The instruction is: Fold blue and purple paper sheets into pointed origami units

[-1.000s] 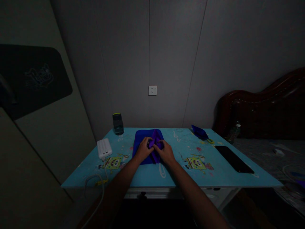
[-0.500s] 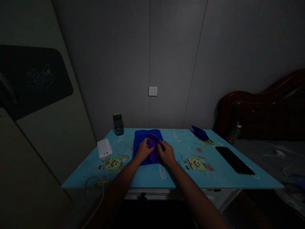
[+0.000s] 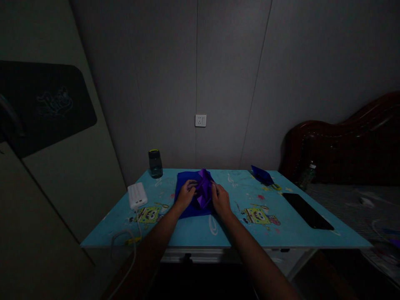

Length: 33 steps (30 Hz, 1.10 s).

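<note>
A folded purple paper [image 3: 204, 189] stands partly opened, with pointed flaps, above blue sheets [image 3: 187, 211] lying on the light blue table. My right hand [image 3: 220, 199] pinches its right side between thumb and fingers. On the other side, my left hand [image 3: 186, 195] has its fingers curved with thumb and fingertips apart, close to the paper's left edge. Whether the left fingertips touch the paper is hard to make out in the dim light.
A dark bottle [image 3: 155, 164] and a white power bank [image 3: 137, 195] with a cable are at the left. On the right lie a blue folded paper [image 3: 261, 175], scissors with yellow handles [image 3: 276, 186] and a black flat device [image 3: 308, 211].
The purple paper has spread out, its flaps now pointing up and down. My left hand has moved slightly left, away from it, while my right hand holds the right side.
</note>
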Each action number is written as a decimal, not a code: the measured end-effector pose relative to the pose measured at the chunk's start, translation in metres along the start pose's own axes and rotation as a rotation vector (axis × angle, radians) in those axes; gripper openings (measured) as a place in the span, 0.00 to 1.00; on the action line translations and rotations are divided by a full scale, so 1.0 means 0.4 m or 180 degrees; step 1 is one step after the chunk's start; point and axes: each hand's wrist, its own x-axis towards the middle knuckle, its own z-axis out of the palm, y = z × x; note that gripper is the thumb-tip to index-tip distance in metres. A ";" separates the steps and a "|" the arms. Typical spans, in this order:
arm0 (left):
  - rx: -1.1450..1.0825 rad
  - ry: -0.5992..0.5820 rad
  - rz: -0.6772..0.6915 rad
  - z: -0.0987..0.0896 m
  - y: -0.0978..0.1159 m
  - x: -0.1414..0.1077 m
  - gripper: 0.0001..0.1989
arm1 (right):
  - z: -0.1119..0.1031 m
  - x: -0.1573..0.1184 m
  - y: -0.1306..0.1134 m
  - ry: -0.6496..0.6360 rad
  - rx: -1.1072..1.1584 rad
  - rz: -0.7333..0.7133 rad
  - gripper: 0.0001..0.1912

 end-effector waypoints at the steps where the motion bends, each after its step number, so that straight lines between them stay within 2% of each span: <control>1: -0.0082 -0.0030 -0.0038 -0.001 0.001 -0.001 0.15 | 0.000 0.002 0.003 0.0046 0.0022 0.0033 0.22; 7: -0.0388 -0.0272 -0.0133 -0.002 0.006 -0.006 0.20 | -0.004 0.009 0.019 0.0242 0.0130 0.0254 0.20; 17: -0.0381 -0.0551 -0.0154 0.001 0.009 -0.009 0.17 | -0.013 0.009 0.020 0.0423 0.0043 0.0745 0.14; 21: -0.0360 -0.0426 -0.0112 -0.004 -0.001 0.000 0.17 | -0.018 0.007 0.006 0.0444 0.0214 0.0873 0.16; 25: -0.0386 -0.0149 -0.0092 -0.013 -0.018 0.013 0.14 | -0.017 0.008 0.005 0.0459 0.0546 0.1007 0.19; 29: -0.0502 0.0097 -0.0189 -0.020 -0.022 0.018 0.12 | -0.020 0.029 0.021 0.0526 0.1018 0.1071 0.23; 33: -0.0772 0.0108 -0.0340 -0.028 -0.006 0.015 0.14 | -0.026 0.050 0.047 0.0414 0.1472 0.1319 0.23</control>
